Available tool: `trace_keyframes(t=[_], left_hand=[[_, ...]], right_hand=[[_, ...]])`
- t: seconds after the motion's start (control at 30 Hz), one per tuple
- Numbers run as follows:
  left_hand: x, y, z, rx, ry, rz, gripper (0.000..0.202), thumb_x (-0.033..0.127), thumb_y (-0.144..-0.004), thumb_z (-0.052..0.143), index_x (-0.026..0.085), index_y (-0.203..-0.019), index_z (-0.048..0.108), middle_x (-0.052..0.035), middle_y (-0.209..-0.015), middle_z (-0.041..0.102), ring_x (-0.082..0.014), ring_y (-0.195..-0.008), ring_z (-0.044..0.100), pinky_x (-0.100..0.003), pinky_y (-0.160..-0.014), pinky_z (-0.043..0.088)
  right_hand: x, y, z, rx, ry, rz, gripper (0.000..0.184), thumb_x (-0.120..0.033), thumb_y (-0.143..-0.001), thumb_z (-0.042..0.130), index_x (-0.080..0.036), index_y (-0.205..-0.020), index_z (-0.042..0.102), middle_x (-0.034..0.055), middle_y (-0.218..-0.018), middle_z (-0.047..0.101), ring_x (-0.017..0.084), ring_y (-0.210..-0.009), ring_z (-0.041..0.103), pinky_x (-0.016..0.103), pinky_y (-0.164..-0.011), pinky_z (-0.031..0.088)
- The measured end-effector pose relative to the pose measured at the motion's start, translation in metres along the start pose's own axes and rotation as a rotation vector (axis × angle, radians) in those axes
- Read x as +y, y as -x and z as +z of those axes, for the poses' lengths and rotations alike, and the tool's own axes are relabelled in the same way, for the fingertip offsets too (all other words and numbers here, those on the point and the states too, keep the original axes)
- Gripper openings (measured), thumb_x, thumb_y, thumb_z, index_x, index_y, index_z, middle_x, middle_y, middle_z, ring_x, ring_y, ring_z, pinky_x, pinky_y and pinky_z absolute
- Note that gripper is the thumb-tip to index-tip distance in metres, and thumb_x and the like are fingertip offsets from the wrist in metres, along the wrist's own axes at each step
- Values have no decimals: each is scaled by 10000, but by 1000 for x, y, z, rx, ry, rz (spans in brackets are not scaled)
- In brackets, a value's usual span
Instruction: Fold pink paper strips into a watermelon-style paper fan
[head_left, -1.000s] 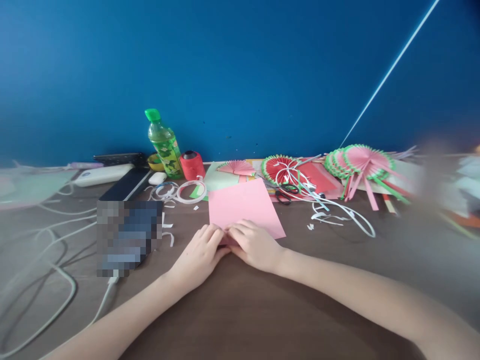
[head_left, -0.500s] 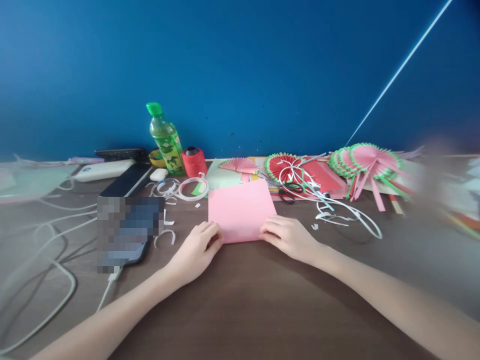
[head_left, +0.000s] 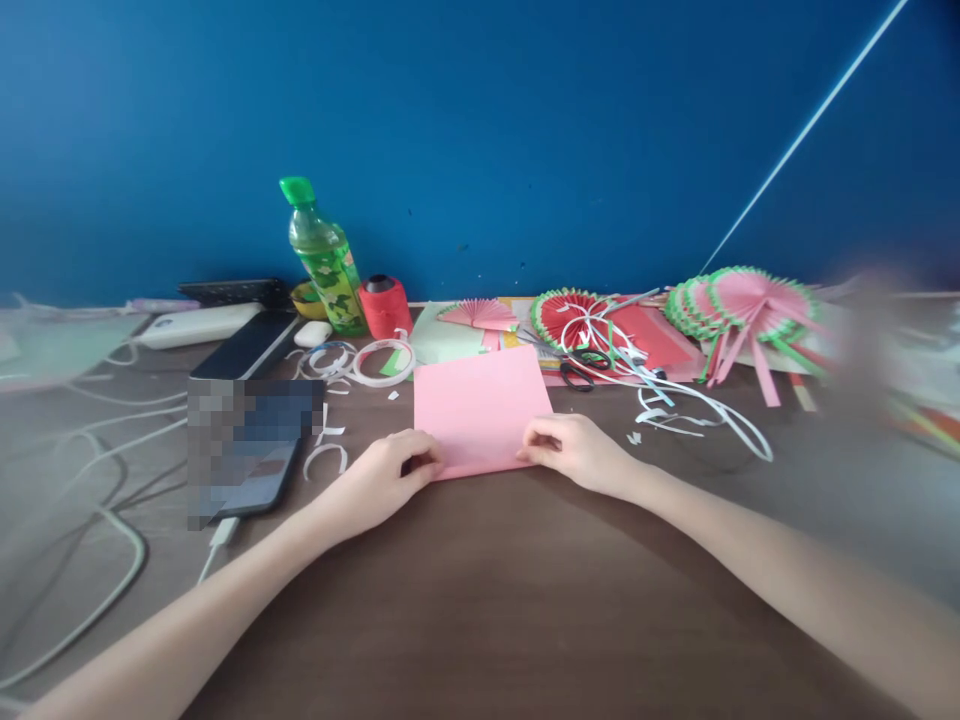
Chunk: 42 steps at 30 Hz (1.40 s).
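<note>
A sheet of pink paper point(head_left: 480, 400) lies on the brown table in front of me, with a narrow strip along its near edge that looks folded. My left hand point(head_left: 390, 468) pinches the near left corner, thumb and fingers closed on it. At the near right corner my right hand point(head_left: 577, 450) grips the paper the same way, its fingers curled. Just beyond the sheet lie a small pleated pink paper fan point(head_left: 478, 314) and a pair of black-handled scissors point(head_left: 576, 376).
At the back stand a green-capped bottle point(head_left: 322, 265) and a red spool point(head_left: 385, 306). Tape rolls point(head_left: 382, 362) lie left of the sheet. A phone point(head_left: 259, 450) with a cable is further left. White cable point(head_left: 731, 425) and pleated green-edged fans point(head_left: 750, 305) are at right.
The right-hand fingers have curled more and lifted slightly at the paper's corner. My left hand keeps its corner. The whole view has shifted slightly.
</note>
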<state>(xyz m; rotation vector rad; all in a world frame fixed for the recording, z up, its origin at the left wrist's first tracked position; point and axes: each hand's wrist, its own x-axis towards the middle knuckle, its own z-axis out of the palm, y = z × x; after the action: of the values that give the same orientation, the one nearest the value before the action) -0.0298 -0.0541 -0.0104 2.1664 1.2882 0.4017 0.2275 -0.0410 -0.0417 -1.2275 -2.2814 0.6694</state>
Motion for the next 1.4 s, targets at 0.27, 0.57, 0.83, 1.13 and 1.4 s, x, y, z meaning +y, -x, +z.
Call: trace_keyframes(t=[0.27,0.57,0.83,1.13,1.4], left_hand=[[0,-2,-1,-59,24,-32,83,240,-734,511,195,-715,578,21,-674,567,-123,-603,514,-231,-580,390],[-3,-2,1,-89,-77,32,146,210,-788,468,214,-874,586,9,-771,598,-152,-754,534,-265,-737,408],[-10,-4,0,-196,-179,245,406,154,-876,366,330,-1172,581,-21,-1101,603,-175,-1013,515,-323,-935,340],[-11,-2,0,-244,-360,286,486,101,-883,337,395,-1215,536,-28,-871,527,-149,-836,462,-282,-823,365],[-12,-1,3,-207,-425,336,490,110,-897,297,389,-1228,527,-33,-849,506,-153,-803,420,-307,-808,339]], right_hand=[[-2,-2,-2,-45,36,18,332,-454,-803,553,-186,-613,507,-29,-577,501,97,-546,438,209,-538,302],[-6,-4,-6,-116,100,44,251,-330,-773,609,-182,-601,501,-38,-581,489,92,-549,425,209,-548,281],[-6,-5,-7,-155,116,28,251,-316,-783,597,-182,-608,477,-36,-594,486,91,-554,401,213,-558,268],[-4,-5,-7,-179,87,18,271,-331,-790,583,-183,-603,454,-42,-590,453,90,-550,380,214,-550,260],[-7,-5,-9,-201,124,24,296,-356,-795,594,-181,-613,439,-38,-622,476,94,-569,388,222,-564,263]])
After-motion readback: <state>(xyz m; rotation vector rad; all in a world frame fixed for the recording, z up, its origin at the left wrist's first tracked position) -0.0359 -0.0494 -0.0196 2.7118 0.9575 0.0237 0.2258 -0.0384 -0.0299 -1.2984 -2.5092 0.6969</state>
